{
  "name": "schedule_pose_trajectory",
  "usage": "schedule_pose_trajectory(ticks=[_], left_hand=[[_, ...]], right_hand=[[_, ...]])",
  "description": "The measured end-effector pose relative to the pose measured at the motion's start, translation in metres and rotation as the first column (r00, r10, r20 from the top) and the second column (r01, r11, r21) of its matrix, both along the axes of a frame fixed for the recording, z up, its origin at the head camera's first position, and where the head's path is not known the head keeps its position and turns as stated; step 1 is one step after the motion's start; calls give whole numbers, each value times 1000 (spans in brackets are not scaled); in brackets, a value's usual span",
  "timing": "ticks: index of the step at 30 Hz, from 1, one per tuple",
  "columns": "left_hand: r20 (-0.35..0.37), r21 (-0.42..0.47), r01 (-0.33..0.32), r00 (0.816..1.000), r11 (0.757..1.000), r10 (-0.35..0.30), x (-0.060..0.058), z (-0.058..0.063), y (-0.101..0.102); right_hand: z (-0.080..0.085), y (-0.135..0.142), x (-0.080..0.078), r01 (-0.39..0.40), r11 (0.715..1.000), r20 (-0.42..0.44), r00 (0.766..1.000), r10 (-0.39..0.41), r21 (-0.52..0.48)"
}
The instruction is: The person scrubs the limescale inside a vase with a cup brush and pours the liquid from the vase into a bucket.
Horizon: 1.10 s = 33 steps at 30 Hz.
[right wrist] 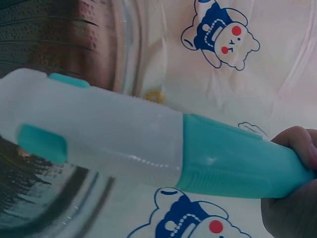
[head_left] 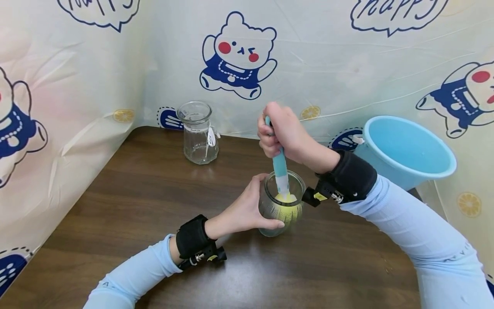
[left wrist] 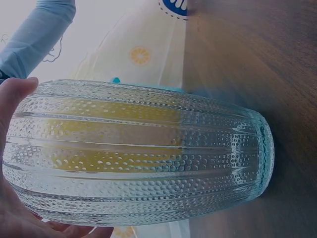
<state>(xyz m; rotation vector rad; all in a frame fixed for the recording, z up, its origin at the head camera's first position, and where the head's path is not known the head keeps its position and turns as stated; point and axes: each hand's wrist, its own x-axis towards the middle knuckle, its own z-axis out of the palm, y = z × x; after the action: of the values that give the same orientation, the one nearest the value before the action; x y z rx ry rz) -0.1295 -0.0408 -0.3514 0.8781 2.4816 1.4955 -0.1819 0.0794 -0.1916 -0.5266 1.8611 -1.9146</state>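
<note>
My left hand grips a ribbed, dimpled clear glass vase that stands on the table, fingers behind it and thumb across the front. Inside the vase is the yellow sponge head of a bottle brush, seen through the glass in the left wrist view too. The brush's teal and white handle rises out of the vase's mouth, and my right hand holds its upper end in curled fingers. In the right wrist view the handle runs from that hand down to the vase rim.
A second clear glass jar with a small white tag stands at the back of the brown table. At the right edge is a light blue bucket. A bear-printed curtain hangs along the back and sides.
</note>
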Motion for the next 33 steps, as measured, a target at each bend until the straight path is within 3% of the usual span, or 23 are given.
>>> schedule_pose_trajectory(ticks=[9, 20, 25, 33], left_hand=[[-47, 18, 8, 999, 1000, -7, 0, -2, 2], [-45, 32, 11, 999, 999, -10, -1, -2, 1], [-15, 12, 17, 1000, 1000, -17, 0, -3, 2], [-20, 10, 5, 1000, 1000, -5, 0, 0, 1]], right_hand=[[-24, 3, 2, -12, 1000, 60, 998, 12, -8], [-40, 15, 1, -6, 1000, 1, 1000, 6, -15], [-26, 17, 4, 29, 999, 52, 998, -28, -33], [25, 22, 5, 63, 995, 56, 997, -58, -82]])
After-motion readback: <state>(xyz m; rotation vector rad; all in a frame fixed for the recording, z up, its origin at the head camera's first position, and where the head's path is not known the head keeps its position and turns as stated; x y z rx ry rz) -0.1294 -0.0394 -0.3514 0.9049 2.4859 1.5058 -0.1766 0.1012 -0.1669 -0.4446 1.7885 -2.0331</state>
